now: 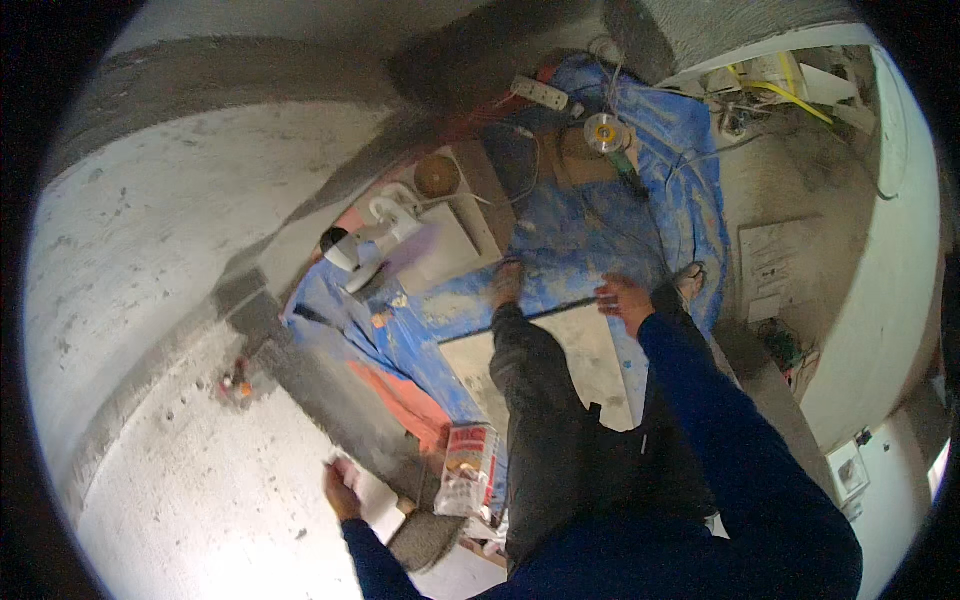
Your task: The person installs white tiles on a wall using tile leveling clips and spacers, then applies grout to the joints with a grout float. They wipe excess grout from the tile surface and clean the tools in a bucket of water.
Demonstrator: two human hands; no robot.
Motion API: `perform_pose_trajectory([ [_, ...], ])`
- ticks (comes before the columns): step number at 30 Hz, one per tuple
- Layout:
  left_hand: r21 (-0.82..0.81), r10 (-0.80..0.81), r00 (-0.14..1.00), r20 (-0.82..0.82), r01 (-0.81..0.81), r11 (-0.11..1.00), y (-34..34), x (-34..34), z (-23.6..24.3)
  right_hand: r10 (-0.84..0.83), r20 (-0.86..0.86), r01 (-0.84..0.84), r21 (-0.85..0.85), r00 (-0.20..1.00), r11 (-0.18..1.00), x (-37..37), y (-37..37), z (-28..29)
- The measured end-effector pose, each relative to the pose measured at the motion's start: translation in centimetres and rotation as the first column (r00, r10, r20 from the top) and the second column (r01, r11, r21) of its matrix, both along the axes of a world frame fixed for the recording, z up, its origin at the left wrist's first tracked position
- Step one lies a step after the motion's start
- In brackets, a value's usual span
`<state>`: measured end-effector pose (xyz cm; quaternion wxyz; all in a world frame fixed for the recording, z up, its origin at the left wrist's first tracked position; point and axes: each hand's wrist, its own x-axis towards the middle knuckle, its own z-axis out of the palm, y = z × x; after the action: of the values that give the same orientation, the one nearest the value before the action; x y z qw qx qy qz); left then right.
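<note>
My right hand (625,302) hovers with fingers apart over the upper right corner of a large pale slab (592,350). Nothing shows in that hand. The slab lies on a dirty blue tarp (590,225), and my trousered leg crosses it. My left hand (342,490) is down at the lower left, beside the white wall and near a small pale flat piece (378,507). Its fingers are blurred, so I cannot make out whether they hold anything.
Farther off lie a green-bodied angle grinder (607,136) and a white power strip (540,93) with loose cables. A square pale board (440,245) sits left of my foot. Near my left hand stand a red-and-white sack (468,468) and a grey gritty heap (430,540).
</note>
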<state>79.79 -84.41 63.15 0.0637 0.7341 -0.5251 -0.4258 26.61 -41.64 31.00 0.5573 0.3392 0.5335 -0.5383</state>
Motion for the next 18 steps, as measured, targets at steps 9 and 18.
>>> perform_pose_trajectory([
  [9, 0.111, -0.894, 0.424, -0.144, 0.905, 0.412, -30.8, -32.2, -24.3, -0.087, 0.061, 0.091, -0.069, 0.994, 0.993, 13.3, -17.0, -4.4],
  [18, 0.007, -0.971, -0.221, -0.088, 0.975, -0.222, -29.9, -47.8, -42.7, -0.585, 0.050, 0.582, -0.197, 0.809, 0.789, 17.8, -28.9, -9.2],
])
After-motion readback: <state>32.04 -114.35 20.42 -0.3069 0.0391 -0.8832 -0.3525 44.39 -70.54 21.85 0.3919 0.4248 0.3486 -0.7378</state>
